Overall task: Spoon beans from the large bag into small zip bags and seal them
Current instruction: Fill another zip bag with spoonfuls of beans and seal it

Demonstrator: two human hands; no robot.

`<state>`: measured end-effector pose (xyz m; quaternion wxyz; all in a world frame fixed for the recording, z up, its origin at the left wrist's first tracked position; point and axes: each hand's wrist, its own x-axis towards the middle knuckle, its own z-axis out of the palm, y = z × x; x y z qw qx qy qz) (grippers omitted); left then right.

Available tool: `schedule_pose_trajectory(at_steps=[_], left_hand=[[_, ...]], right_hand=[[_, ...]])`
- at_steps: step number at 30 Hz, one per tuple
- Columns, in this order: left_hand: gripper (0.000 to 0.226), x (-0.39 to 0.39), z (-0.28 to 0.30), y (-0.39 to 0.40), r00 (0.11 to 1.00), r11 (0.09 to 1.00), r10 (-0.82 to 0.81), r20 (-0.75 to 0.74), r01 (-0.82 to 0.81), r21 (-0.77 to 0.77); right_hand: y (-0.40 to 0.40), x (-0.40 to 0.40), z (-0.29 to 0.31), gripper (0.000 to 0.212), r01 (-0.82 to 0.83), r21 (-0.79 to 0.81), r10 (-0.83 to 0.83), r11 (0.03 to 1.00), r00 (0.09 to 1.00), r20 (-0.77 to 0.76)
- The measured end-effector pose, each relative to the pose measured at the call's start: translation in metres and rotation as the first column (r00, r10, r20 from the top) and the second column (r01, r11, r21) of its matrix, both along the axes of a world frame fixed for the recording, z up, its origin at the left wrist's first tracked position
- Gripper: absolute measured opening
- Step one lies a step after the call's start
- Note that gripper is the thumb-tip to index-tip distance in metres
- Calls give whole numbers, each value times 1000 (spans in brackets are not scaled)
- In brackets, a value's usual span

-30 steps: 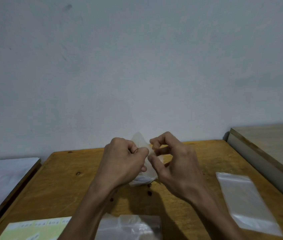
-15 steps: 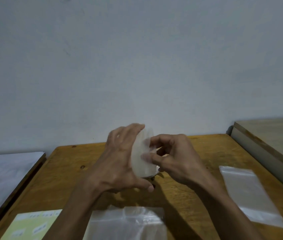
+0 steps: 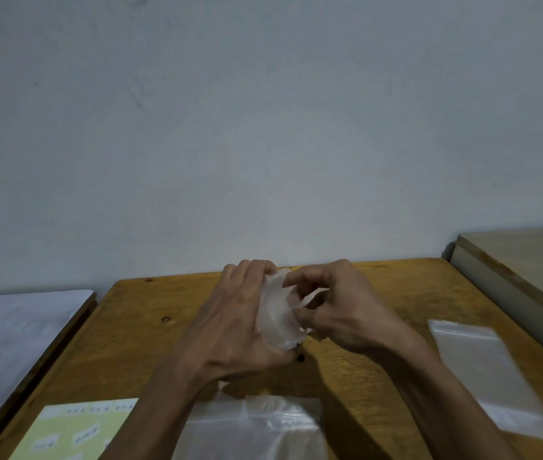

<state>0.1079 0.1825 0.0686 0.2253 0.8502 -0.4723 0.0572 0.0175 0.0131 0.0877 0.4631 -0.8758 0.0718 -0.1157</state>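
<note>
I hold a small clear zip bag (image 3: 275,313) upright above the middle of the wooden table (image 3: 137,340). My left hand (image 3: 237,323) wraps its left side, fingers curled over the top edge. My right hand (image 3: 340,310) pinches the bag's right lip between thumb and fingers, and the mouth is spread apart. A few dark beans (image 3: 300,357) show at the bag's bottom, just above the tabletop. A large clear bag (image 3: 257,426) lies flat at the near edge, partly hidden by my forearms. No spoon is visible.
An empty small zip bag (image 3: 486,376) lies flat on the right of the table. A yellow-green label sheet (image 3: 74,429) lies at the near left. A white surface (image 3: 8,333) adjoins on the left, a pale wooden block (image 3: 522,263) on the right, a wall behind.
Both hands pinched the bag's top a second ago. Since then my left hand has shifted round the bag's side and my right has pulled the lip away, spreading the mouth.
</note>
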Motion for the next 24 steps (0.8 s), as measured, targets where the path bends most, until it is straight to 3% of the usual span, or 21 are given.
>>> schedule_pose_trajectory(at_steps=[3,7,10,13,17,21,24], left_hand=[[100,1,-2,7,997,998,45,55,-47,38],[93,-3,4,10,995,998,56,86,-53,-37],[95,-5,7,10,992,997,82,92,-81,-11],[98,-6,4,10,993,995,89,82,-92,33],[98,-11,-1,7,995,995,67,76,-72,70],[92,-12,6,10,999,999,32,-30,-31,22],[85,-13,9,11,988,995,13,-157,3,102]], right_hand=[[-4,-4,4,55,-31,58,31,998,1000,-3],[1,-4,4,23,13,82,-19,997,997,75],[5,-5,3,14,30,77,-39,997,992,123],[6,-4,4,10,-38,52,33,998,995,93],[5,-4,3,21,-190,-56,194,980,979,61],[-2,-8,7,22,-319,-98,323,943,946,26],[-2,-7,7,25,-394,-199,394,897,918,-40]])
